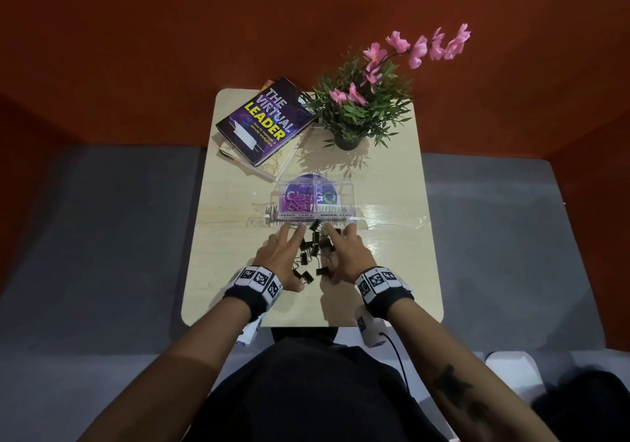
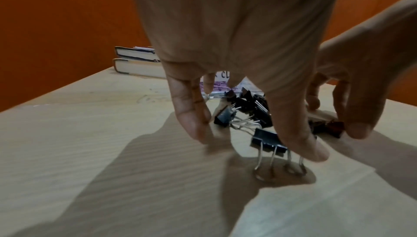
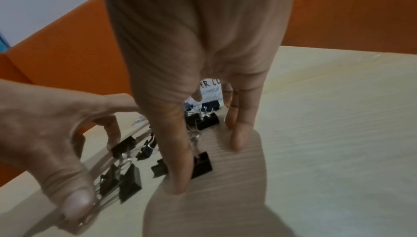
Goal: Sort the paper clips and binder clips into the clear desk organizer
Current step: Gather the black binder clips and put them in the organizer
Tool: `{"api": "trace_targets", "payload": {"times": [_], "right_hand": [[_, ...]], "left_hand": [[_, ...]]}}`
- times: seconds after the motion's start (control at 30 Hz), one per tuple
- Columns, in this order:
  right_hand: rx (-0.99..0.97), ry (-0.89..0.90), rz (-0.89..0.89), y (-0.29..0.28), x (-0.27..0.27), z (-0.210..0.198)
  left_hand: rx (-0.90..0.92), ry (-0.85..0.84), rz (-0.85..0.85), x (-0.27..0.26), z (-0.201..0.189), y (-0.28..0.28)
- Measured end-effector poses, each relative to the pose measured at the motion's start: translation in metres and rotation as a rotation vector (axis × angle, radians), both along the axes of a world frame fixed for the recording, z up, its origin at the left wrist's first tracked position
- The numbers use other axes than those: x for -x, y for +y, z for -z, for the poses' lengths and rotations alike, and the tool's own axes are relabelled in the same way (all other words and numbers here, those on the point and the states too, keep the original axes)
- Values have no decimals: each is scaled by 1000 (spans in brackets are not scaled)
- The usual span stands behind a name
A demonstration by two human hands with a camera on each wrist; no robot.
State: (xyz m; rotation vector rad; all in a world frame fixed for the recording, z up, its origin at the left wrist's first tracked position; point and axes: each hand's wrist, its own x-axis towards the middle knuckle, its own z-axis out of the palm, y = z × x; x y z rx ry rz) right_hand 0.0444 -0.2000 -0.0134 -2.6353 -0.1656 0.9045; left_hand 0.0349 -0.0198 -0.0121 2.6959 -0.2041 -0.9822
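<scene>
Hands flank a loose pile of black binder clips [image 1: 315,250] on a pale wood-grain surface [image 1: 238,237] with rounded corners. Left hand [image 1: 281,259] lies at the pile's left, fingers spread and nearly straight, tips on the surface, gripping nothing; in the left wrist view its thumb [image 2: 300,139] rests against one clip [image 2: 267,142] whose folded body stands up on its wire handles. Right hand [image 1: 347,257] mirrors it at the pile's right, fingers extended and relaxed, tips down on the surface, holding nothing; in the right wrist view a clip [image 3: 203,164] lies just beside its forefinger. The clips are small triangular sheet-metal bodies with silvery wire loops, pointing in mixed directions with no common long axis; the pile as a whole runs from between the wrists toward the fingertips.

Just beyond the fingertips stands the clear desk organizer [image 1: 347,190], a rectangular transparent box with its long axis crosswise to the hands and two labelled compartments. The compartment ahead of the left hand holds pink paper clips [image 1: 296,201]; the one ahead of the right hand shows no clips.

Farther beyond, stacked books [image 1: 267,122] lie ahead of the left hand and a potted plant [image 1: 361,110] with pink flowers ahead of the right. Bare surface extends outward from each hand to the side edges.
</scene>
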Motion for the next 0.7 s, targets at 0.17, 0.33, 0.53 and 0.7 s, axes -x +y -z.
{"api": "trace_targets", "payload": {"times": [0.17, 0.33, 0.53, 0.7], "right_hand": [[-46, -53, 6, 19, 1, 2], [-96, -142, 77, 20, 6, 8], [-103, -254, 88, 19, 14, 8], [-166, -281, 155, 18, 12, 8]], "left_hand": [[64, -49, -69, -4, 4, -17], [152, -176, -106, 0, 12, -16], [162, -221, -68, 1, 7, -17], [154, -214, -131, 3, 3, -23]]}}
